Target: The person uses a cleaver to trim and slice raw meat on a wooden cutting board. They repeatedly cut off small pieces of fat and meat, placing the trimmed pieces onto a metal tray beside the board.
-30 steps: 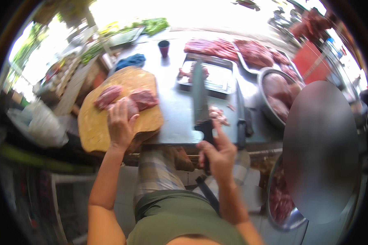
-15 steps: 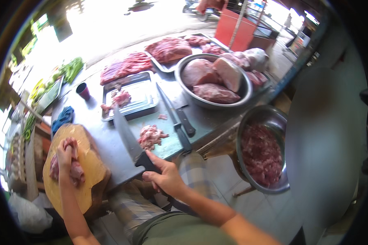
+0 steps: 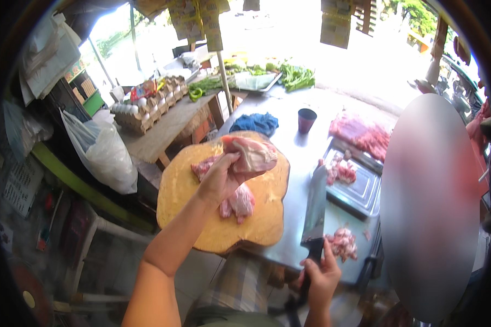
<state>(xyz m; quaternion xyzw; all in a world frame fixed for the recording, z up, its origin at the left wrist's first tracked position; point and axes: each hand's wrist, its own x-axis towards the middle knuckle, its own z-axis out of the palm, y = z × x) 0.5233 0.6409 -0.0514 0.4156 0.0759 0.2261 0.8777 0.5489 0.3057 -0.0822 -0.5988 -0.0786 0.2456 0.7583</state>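
Observation:
My left hand point(image 3: 220, 177) is closed on a piece of raw meat point(image 3: 252, 154), pale and fatty on one side, lifted over the yellow wooden chopping block point(image 3: 174, 188). More raw meat point(image 3: 240, 204) lies on the block below it. In my right hand point(image 3: 321, 275) is the black handle of a broad-bladed butcher knife point(image 3: 314, 210), its blade pointing away over the metal table. Small fatty trimmings point(image 3: 343, 243) sit on the table just right of the knife. Beyond the blade, a steel tray point(image 3: 360, 185) holds some meat scraps point(image 3: 345, 171).
Behind the block are a blue cloth point(image 3: 255, 124) and a dark red cup point(image 3: 306, 120). A slab of meat point(image 3: 360, 133) lies behind the tray. Egg trays point(image 3: 150, 106) and leafy greens point(image 3: 297, 77) stand farther off. A white plastic bag point(image 3: 106, 155) hangs at left.
The view has swung left. My left hand has raised a piece of meat off the block, where it was resting before. My right hand still holds the knife.

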